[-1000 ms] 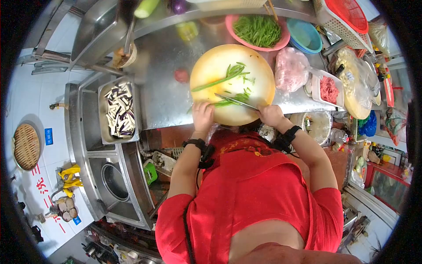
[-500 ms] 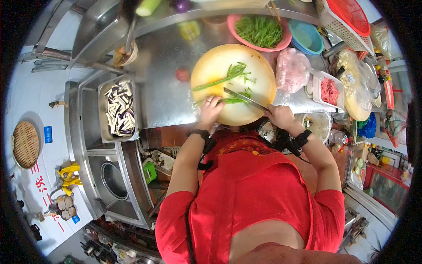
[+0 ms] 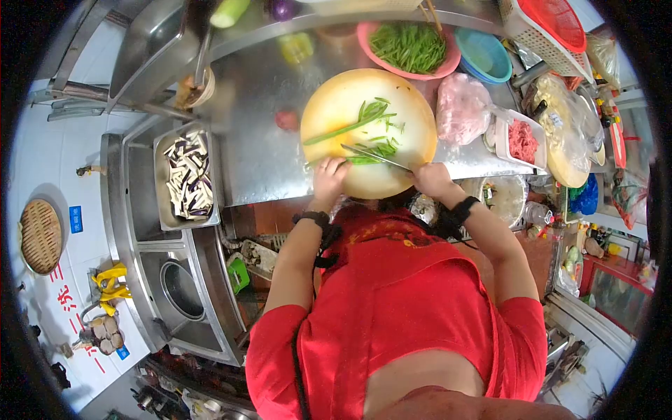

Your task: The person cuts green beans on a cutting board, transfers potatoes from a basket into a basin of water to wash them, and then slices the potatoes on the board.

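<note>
A round cutting board [image 3: 329, 98] lies on the steel counter. My right hand [image 3: 432, 180] grips a knife [image 3: 378, 157], its blade slanting up and left across the board. Fingers of my left hand [image 3: 330, 176] are bent and pressed down at the board's lower left, holding a long green vegetable [image 3: 360, 160] beside the blade; its far end is hidden under the hand. Thin green slices [image 3: 385, 147] lie just beyond the knife. Farther up the board rests another long green piece [image 3: 343, 131], with more slices at its right end.
Behind the board stands a pink basin [image 3: 364, 47] of shredded greens, with blue bowls [image 3: 483, 56] next to it. On the right are a bag of pinkish contents [image 3: 462, 108] and a white tub of minced meat [image 3: 522, 142]. A steel pan [image 3: 162, 189] at left holds cut eggplant.
The knife and both hands have shifted slightly left. The slices beside the blade look more numerous now. My left hand still presses on the vegetable.
</note>
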{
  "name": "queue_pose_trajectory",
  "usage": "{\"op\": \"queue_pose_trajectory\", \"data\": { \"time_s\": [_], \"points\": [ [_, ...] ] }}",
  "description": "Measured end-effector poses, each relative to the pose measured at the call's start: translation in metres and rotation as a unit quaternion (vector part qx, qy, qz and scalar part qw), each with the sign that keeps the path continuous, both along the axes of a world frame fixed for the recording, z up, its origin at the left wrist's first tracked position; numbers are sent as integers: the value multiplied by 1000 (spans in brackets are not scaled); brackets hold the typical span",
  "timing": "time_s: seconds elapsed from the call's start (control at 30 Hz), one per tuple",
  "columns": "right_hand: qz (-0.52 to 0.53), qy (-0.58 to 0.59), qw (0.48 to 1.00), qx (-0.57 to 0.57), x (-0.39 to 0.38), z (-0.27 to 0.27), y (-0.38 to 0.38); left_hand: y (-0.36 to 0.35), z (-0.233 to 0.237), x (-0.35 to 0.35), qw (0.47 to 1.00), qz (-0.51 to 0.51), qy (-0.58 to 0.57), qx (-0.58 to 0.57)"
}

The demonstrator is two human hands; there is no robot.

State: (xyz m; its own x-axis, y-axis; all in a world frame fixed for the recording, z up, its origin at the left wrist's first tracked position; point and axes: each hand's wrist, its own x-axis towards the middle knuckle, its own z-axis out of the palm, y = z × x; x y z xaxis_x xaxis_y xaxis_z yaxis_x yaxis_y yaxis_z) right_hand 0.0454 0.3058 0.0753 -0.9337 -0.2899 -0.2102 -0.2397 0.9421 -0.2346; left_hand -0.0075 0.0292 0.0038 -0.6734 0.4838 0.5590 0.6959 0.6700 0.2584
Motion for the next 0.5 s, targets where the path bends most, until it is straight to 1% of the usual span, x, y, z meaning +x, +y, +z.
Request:
{"op": "queue_pose_trajectory", "data": {
  "time_s": [0.07,0.17,0.23,0.3,0.37,0.43,0.5],
  "points": [
    [4,22,1000,10,-5,-9,2,-2,-2,-4,1000,-11,8,0],
    [14,37,999,-14,-5,4,6,-2,-3,-3,1000,-1,-4,-6],
    [1,-12,1000,-8,-2,23,7,2,-1,-2,1000,5,-19,-10],
    [10,-20,1000,5,-4,10,0,4,1,1,999,11,-34,-16],
    [15,-21,1000,16,-4,-2,-4,6,2,1,999,19,-22,-27],
    [12,-1,999,39,-10,-6,-8,6,2,-2,999,15,-23,-22],
    [20,1,999,26,-7,-1,-3,2,1,2,999,11,-34,-20]
  ]
}}
